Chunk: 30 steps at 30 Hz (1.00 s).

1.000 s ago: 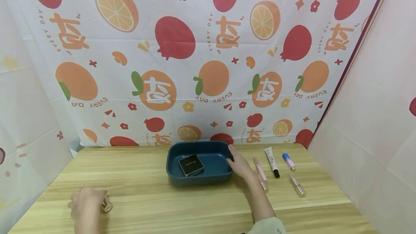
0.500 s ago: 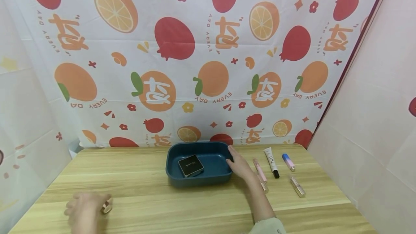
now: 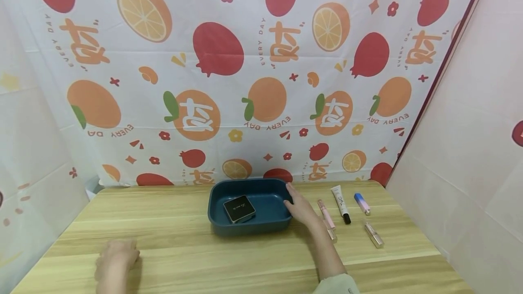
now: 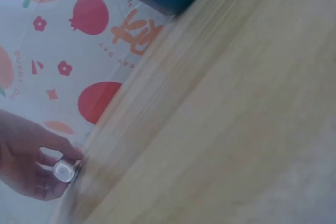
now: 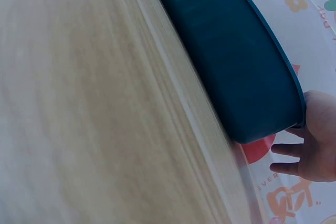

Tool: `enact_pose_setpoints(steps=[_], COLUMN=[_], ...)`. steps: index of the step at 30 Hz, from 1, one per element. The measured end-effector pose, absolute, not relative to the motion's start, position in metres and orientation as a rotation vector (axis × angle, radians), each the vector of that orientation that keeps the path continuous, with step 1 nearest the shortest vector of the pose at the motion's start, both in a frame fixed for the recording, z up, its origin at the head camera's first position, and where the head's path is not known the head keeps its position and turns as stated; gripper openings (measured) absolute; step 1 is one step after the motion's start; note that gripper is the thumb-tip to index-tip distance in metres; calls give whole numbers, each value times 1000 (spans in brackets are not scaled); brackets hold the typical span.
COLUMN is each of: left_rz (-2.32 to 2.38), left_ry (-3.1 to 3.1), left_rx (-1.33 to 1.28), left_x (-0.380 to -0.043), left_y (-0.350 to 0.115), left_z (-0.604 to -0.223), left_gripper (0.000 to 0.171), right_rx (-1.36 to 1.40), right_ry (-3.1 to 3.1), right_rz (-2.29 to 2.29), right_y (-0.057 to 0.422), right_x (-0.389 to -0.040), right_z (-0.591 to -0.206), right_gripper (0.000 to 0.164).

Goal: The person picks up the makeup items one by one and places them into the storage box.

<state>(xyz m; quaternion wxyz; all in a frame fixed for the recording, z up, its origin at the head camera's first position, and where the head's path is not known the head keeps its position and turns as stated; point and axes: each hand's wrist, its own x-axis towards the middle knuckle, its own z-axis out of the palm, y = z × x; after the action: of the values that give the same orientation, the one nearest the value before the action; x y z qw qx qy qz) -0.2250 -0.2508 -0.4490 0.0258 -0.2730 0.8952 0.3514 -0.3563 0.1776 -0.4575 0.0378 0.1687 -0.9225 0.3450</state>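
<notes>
My left hand (image 3: pixel 116 257) is low over the left part of the table. In the left wrist view its fingers and thumb curl round a small lipstick tube (image 4: pixel 64 171), whose shiny squarish end faces the camera. The head view hides that tube behind the hand. A dark blue box (image 3: pixel 253 229) stands at the back middle of the table. My right hand (image 3: pixel 301 208) holds its right end at the rim, thumb on the inner side, while some fingers stretch out straight beyond the wall. Inside the box, at the left, lies a black square compact (image 3: pixel 239 208) with pale lettering.
To the right of the box lie a pink slim tube (image 3: pixel 326 214), a white squeeze tube (image 3: pixel 341 203) with a black cap, a blue-and-pink stick (image 3: pixel 362 203) and a gold lipstick (image 3: pixel 373 234). A fruit-print curtain (image 3: pixel 229 117) hangs behind the table (image 3: pixel 196 262).
My left hand has shifted slightly right and turned, so the tube that showed beside it is now covered in the head view. The right hand and the box have stayed in place.
</notes>
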Motion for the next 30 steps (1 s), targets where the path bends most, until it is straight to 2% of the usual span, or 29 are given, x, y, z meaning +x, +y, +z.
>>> enact_pose_setpoints(steps=[7,23,30], left_rz=[1016,1032,1032], left_ry=[2862,2910,2944], left_rx=[-814,-830,-826], left_x=[-223,-224,-224], left_y=[-249,-249,-248], left_z=[-449,-448,-441], left_gripper=[52,29,30], right_rx=[509,547,547], right_ry=[-2829,-2810,-2810], right_rz=[1074,1016,1027], right_y=[178,177,177], right_x=[-357,-356,-357], right_z=[-457,-458,-458], right_gripper=[55,55,54])
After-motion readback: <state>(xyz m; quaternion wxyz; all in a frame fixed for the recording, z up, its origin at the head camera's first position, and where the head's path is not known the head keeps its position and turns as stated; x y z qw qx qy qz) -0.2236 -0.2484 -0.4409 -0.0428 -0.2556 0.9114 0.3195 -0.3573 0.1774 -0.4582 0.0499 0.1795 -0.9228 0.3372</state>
